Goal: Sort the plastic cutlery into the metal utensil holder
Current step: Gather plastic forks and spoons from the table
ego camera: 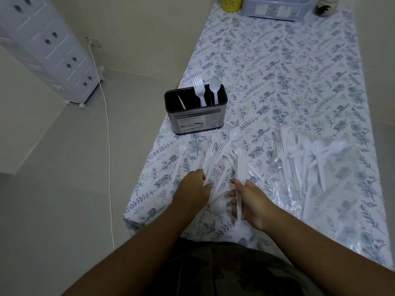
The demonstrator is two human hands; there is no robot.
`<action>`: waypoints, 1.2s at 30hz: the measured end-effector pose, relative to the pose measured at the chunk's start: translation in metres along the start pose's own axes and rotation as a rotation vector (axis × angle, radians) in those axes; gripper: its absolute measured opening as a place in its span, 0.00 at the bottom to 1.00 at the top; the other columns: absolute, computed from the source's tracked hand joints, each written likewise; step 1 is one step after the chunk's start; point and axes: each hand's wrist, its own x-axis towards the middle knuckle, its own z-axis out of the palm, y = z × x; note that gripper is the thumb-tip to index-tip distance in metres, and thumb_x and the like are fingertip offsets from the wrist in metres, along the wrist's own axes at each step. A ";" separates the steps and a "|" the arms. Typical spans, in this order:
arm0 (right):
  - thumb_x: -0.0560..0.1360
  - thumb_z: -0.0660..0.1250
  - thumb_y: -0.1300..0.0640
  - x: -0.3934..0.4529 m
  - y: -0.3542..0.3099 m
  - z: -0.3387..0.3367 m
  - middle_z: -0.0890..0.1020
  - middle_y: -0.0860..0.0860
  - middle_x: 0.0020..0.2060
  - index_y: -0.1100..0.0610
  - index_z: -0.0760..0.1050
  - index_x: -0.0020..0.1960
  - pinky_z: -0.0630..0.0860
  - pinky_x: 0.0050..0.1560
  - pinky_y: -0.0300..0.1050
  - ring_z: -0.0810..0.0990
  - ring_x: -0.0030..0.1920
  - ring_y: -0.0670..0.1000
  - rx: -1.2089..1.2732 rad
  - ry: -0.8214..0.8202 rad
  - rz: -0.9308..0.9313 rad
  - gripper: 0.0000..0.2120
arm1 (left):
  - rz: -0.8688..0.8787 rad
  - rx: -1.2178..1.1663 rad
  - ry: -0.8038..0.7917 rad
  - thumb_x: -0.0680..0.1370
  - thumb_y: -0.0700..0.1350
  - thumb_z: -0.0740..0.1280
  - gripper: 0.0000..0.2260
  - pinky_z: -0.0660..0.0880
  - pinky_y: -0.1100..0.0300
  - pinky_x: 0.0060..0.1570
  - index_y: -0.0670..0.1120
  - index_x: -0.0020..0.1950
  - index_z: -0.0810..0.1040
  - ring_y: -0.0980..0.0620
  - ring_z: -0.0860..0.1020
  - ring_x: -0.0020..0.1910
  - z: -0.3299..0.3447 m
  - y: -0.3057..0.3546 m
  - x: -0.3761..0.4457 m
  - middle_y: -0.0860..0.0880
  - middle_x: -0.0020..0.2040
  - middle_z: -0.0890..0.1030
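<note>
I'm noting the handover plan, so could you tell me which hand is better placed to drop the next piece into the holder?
Probably the right hand: it already grips white cutlery, while the left hand only touches the loose pile.

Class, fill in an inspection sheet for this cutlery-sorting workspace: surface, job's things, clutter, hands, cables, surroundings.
Surface: table under a floral cover.
Job's things: metal utensil holder upright near the table's left edge, with forks in the middle compartment, a spoon in the right one and a knife in the left one; loose cutlery before it; clear bag of cutlery to the right.
Clutter: yellow cup, grey box, jar at the far end.
Hands: left hand on the pile; right hand grips several pieces.
Cables: white cord across the floor.
Surroundings: white drawer cabinet, tiled floor.
</note>
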 end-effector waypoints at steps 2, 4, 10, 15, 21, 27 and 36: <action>0.84 0.58 0.56 0.000 -0.001 -0.002 0.74 0.54 0.36 0.57 0.72 0.60 0.67 0.29 0.43 0.69 0.29 0.49 0.008 0.003 0.013 0.08 | -0.035 0.048 -0.040 0.78 0.51 0.68 0.13 0.74 0.55 0.48 0.44 0.57 0.73 0.48 0.76 0.50 0.004 -0.003 0.003 0.47 0.50 0.77; 0.83 0.57 0.61 -0.001 -0.002 -0.004 0.72 0.53 0.34 0.58 0.71 0.55 0.64 0.28 0.42 0.67 0.29 0.49 -0.013 0.001 0.021 0.05 | -0.036 0.096 -0.047 0.80 0.50 0.66 0.10 0.72 0.57 0.45 0.44 0.54 0.73 0.48 0.76 0.49 0.008 -0.003 0.004 0.47 0.48 0.76; 0.81 0.64 0.56 0.000 -0.002 -0.003 0.69 0.52 0.32 0.57 0.72 0.52 0.65 0.26 0.42 0.66 0.29 0.49 -0.005 0.009 0.014 0.04 | -0.030 0.116 -0.053 0.79 0.44 0.62 0.08 0.66 0.59 0.34 0.43 0.41 0.72 0.50 0.74 0.37 0.002 0.001 -0.001 0.49 0.36 0.73; 0.83 0.63 0.53 0.002 -0.001 0.001 0.76 0.56 0.36 0.60 0.76 0.60 0.82 0.40 0.51 0.79 0.39 0.55 0.084 -0.028 0.004 0.12 | 0.017 -0.118 -0.066 0.76 0.45 0.66 0.07 0.69 0.65 0.29 0.47 0.39 0.77 0.57 0.74 0.30 -0.005 0.018 -0.026 0.52 0.33 0.78; 0.82 0.66 0.56 0.003 0.004 0.010 0.83 0.64 0.51 0.65 0.76 0.63 0.82 0.52 0.58 0.85 0.51 0.61 0.074 -0.161 -0.012 0.15 | 0.298 -0.105 -0.156 0.79 0.50 0.66 0.12 0.72 0.58 0.35 0.44 0.41 0.80 0.54 0.76 0.32 -0.007 0.021 -0.033 0.48 0.34 0.80; 0.83 0.63 0.49 0.002 0.006 0.007 0.75 0.52 0.33 0.57 0.76 0.57 0.74 0.30 0.44 0.74 0.32 0.51 -0.033 -0.051 -0.013 0.12 | -0.022 0.006 0.137 0.79 0.46 0.64 0.08 0.67 0.66 0.43 0.47 0.57 0.73 0.55 0.72 0.49 -0.014 -0.020 -0.017 0.52 0.50 0.73; 0.81 0.62 0.58 0.005 -0.001 -0.016 0.69 0.51 0.26 0.58 0.71 0.45 0.68 0.27 0.44 0.67 0.25 0.50 0.175 0.107 0.054 0.06 | -0.195 0.044 0.086 0.81 0.40 0.60 0.03 0.68 0.59 0.37 0.44 0.51 0.72 0.49 0.76 0.42 -0.007 -0.036 -0.009 0.48 0.43 0.77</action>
